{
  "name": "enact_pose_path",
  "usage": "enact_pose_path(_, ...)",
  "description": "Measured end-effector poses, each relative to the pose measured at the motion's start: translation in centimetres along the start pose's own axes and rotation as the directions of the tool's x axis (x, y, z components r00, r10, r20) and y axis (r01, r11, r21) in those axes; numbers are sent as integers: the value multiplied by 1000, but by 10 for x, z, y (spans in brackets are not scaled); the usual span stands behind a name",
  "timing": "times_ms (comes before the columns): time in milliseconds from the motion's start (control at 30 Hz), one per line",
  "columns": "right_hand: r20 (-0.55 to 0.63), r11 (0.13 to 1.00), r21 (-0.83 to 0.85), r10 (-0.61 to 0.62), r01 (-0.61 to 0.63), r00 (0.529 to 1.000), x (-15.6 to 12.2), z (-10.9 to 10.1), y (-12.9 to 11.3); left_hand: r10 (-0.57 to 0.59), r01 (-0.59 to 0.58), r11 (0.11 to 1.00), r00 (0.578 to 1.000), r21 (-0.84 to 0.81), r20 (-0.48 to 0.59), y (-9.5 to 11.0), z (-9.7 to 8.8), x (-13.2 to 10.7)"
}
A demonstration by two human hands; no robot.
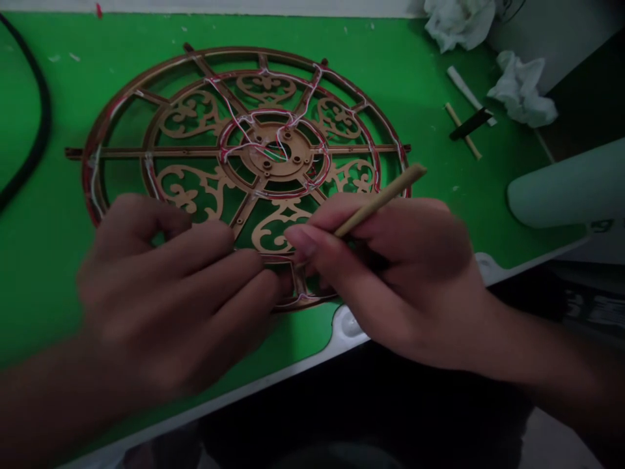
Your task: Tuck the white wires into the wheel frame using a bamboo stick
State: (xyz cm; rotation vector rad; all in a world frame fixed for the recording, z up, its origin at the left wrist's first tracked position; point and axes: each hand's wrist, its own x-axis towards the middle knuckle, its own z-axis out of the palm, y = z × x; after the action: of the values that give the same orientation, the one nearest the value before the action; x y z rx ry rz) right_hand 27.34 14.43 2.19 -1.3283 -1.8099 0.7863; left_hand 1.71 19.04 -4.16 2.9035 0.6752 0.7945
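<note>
Right hand (390,273) pinching thin tan wooden stick (381,198); left hand (180,293) fingers pressed together on round gold filigree plastic frame (195,117), seemingly light, brittle; best gripped at rim

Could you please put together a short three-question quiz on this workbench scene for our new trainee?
1. True or false: the right hand holds a thin tan stick.
2. What colour is the mat under the round ornamental frame? A) blue B) green C) grey
3. Where on the frame do the fingertips of the left hand rest?

Key
1. True: it is pinched like a pen, its free end pointing up and to the right.
2. B, green.
3. On the near rim, close to the right hand's fingertips. Red and white wires run along the rings and spokes.
</note>
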Motion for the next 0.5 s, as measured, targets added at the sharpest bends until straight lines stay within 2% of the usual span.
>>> enact_pose_path(133,-13,996,70,58,-57,998,-1,0,0,29,-29,998,999,48,-13,-2,-5,4)
enact_pose_path(300,-38,998,59,5,-2,999,-2,2,1,153,-149,976,988,159,-12,-1,-9,19)
enact_pose_path(500,12,997,11,-72,72,997,-1,1,2,168,-162,975,985,149,-28,1,-11,25)
